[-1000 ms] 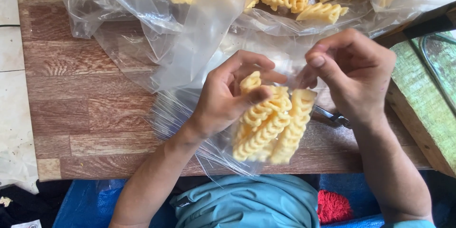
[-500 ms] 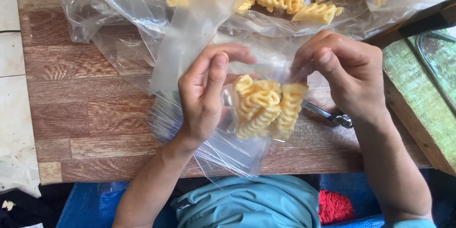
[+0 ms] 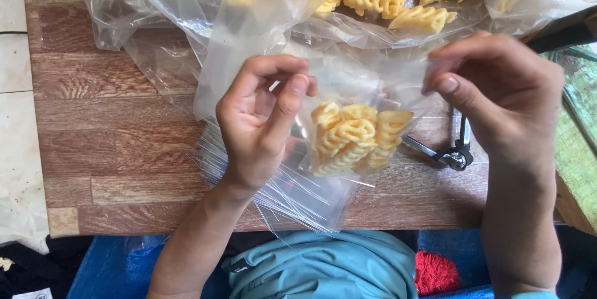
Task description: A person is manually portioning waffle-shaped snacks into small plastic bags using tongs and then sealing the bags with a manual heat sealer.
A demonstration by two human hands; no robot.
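Both grips pinched on snack bag [image 3: 354,97]

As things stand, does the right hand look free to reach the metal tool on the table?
Probably not at once: the right hand is pinching the small bag, though the tool lies uncovered just below it.

Both arms come up from the bottom, bare, with the wrists bent a little so the hands point up. The left hand [image 3: 261,128] shows its back, and its thumb and first finger are curled in and pressed together in a pinch near the top. The right hand [image 3: 504,97] is off to the side, apart from the left, with its fingers bunched and its thumb tip squeezed against them.
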